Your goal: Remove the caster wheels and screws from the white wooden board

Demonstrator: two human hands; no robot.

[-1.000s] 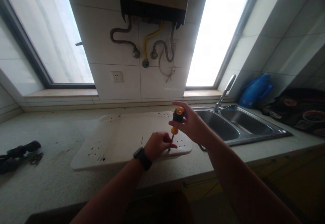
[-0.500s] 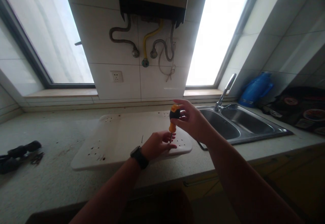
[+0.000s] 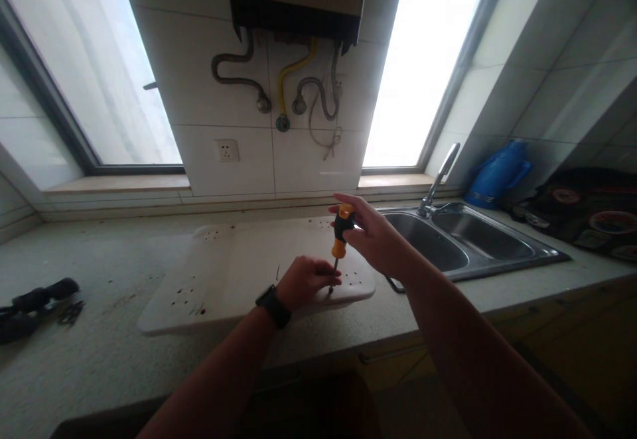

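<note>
A screwdriver (image 3: 340,245) with a yellow and black handle stands nearly upright over a white panel (image 3: 253,253), its tip down at a hole by the panel's near right edge. My right hand (image 3: 371,230) is wrapped around the handle from the right, some fingers loosely raised behind it. Low on the metal shaft, my left hand (image 3: 306,281) pinches with thumb and fingers, its side close over the panel. A dark watch (image 3: 273,306) is on the left wrist. Clusters of small holes mark the panel's corners. Any screw under the tip is too small to make out.
The panel lies on a speckled countertop (image 3: 109,260). A steel double sink (image 3: 517,260) with a tap (image 3: 438,180) is at the right, with a blue thermos jug (image 3: 497,174) and a dark bag (image 3: 587,207) beyond. Black objects (image 3: 44,296) lie far left. A water heater (image 3: 298,1) hangs above.
My right hand has shifted its grip round the handle, and the screwdriver leans slightly more to the right at the top. My left thumb and fingers have closed together at the shaft.
</note>
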